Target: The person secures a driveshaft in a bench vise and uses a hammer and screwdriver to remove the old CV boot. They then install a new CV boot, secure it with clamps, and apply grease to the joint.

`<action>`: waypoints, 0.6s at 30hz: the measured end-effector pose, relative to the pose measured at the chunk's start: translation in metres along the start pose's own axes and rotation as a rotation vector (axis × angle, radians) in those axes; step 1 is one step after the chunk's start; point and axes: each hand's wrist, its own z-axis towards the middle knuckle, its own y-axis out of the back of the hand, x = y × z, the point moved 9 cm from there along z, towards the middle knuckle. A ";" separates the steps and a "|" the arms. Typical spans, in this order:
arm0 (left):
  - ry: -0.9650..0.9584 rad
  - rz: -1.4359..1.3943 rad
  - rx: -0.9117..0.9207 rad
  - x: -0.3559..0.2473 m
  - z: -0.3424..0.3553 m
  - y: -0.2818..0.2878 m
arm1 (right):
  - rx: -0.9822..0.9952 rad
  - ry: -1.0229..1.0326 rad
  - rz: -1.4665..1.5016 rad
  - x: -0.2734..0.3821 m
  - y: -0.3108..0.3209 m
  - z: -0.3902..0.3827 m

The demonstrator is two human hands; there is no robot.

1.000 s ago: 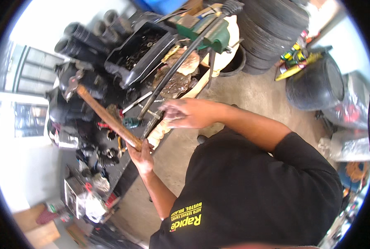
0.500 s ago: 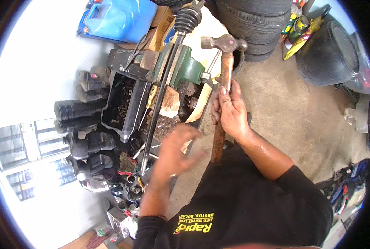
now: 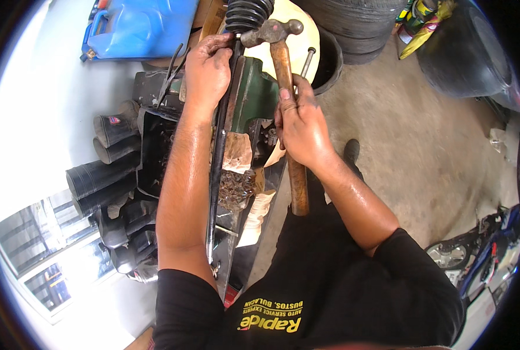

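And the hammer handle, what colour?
The hammer handle is brown with darker patches; best seen in the head view.

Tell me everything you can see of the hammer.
The hammer has a brown, worn-looking wooden handle and a grey metal head, rounded at one end, flatter at the other. The right hand grips the handle near its middle, head toward the picture's top. The flatter end is beside a ribbed black cover; whether they touch is unclear.

Three lines of yellow printed lettering [image 3: 271,317], turned upside down, are borne on the black fabric shirt [image 3: 353,297]; a small reddish label [image 3: 115,120], too small to be read, is carried on a dark, tube-shaped boot [image 3: 109,130].
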 end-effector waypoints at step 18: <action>0.006 -0.117 -0.034 0.010 0.001 0.000 | -0.197 0.006 0.100 -0.011 -0.009 -0.009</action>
